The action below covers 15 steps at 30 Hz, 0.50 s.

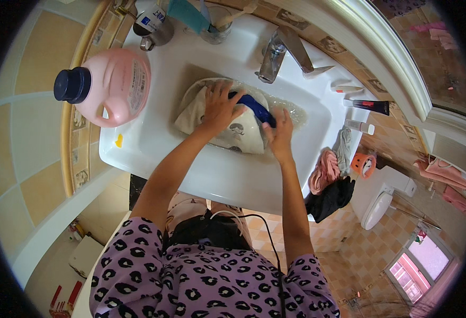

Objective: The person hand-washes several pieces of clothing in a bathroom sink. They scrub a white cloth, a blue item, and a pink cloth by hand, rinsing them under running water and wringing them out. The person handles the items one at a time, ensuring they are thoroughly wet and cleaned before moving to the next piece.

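A wet white cloth (233, 137) with a printed pattern lies partly under water in the white washbasin (153, 153). Across its upper right side runs a dark blue strip of fabric (253, 106); whether it is sewn to the white cloth I cannot tell. My left hand (219, 109) rests on the white cloth with fingers spread, its thumb over the left end of the blue strip. Slightly blurred, my right hand (280, 133) is at the strip's right end, thumb and fingers apart on either side of it. Whether it pinches the fabric is unclear.
A pink detergent jug (114, 87) stands on the basin's left rim. Behind are a metal mug (157, 33), a glass cup (219, 31) and the faucet (274, 55). Pink (324, 171), grey (342, 149) and black cloths (330, 198) hang over the right rim, near several tubes.
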Available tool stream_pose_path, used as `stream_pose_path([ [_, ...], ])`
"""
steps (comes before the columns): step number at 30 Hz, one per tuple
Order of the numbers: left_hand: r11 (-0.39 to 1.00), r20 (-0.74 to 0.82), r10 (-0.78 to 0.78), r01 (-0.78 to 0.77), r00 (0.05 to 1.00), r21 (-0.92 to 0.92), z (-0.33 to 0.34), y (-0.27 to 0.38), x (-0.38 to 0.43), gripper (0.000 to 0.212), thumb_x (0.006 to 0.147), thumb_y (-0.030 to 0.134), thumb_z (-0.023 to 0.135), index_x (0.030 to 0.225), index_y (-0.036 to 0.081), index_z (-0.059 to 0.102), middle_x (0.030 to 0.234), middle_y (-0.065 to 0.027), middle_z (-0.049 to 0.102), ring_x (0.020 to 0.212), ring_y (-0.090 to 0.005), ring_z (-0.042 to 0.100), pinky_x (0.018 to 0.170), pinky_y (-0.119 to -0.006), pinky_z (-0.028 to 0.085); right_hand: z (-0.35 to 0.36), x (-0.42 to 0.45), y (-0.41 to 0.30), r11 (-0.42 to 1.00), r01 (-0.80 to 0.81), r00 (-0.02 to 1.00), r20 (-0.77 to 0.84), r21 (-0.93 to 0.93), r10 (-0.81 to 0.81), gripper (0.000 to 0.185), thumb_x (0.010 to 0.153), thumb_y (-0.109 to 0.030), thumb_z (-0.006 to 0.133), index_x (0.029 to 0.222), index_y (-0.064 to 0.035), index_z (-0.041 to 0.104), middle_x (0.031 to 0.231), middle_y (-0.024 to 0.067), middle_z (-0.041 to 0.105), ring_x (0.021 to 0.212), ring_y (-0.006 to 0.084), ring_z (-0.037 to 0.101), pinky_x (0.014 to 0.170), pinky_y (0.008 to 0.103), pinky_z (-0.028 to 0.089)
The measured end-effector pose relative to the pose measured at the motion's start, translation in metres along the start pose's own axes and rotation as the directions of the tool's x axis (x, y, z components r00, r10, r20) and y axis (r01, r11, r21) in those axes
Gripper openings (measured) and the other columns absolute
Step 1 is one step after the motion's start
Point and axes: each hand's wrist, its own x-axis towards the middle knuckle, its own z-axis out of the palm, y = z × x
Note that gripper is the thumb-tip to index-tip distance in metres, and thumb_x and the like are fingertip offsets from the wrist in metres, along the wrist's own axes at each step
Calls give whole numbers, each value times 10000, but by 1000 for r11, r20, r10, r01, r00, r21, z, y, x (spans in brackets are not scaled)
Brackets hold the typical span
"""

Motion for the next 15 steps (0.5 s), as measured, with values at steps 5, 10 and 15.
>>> stream_pose_path([
  [5,998,254,-43,31,966,51,17,-14,-34,555,848,523,588,1300,203,572,1446,-132,398,1338,-383,325,1108,-623,140,62,-25,-10,917,-19,976,190,-398,103,704,887,-576,519,1484,-245,347,1583,169,131,1422,431,167,1091,646,140],
  [10,989,379,-54,-2,924,147,19,-17,-23,572,872,517,564,1332,179,540,1476,-152,341,1363,-378,289,1097,-635,140,87,-19,-5,880,-36,986,127,-474,109,717,885,-523,556,1468,-156,356,1557,195,188,1373,444,255,1089,640,158],
  [15,960,110,-240,218,965,177,4,-32,-21,709,835,497,630,1429,184,403,1410,-167,398,1267,-382,379,1044,-587,266,57,-18,-1,936,-48,997,35,-350,65,695,871,-438,615,1440,-121,376,1397,241,371,1243,430,375,1043,583,263],
])
